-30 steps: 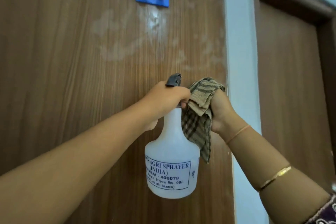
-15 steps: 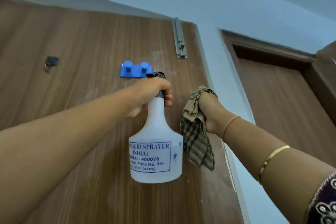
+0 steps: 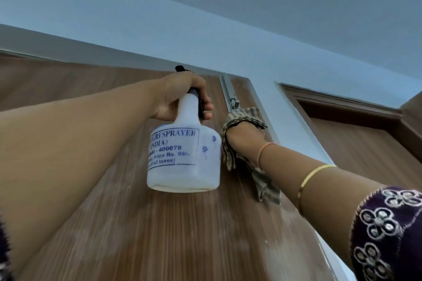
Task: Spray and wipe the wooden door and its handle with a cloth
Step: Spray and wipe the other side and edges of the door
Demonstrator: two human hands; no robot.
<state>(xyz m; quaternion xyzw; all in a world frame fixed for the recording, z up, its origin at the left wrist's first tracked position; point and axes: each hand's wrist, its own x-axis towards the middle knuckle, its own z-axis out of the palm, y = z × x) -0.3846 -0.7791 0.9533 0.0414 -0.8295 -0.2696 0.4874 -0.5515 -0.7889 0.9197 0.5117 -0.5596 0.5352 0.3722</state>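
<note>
Left hand gripping spray bottle neck; right hand just beside, clutching cloth against wooden door

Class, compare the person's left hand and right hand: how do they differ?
The left hand grips a white spray bottle by its neck; the right hand holds a checked cloth. The left hand is higher, the right hand lower, just below the door bolt. Both reach up to the wooden door.
</note>
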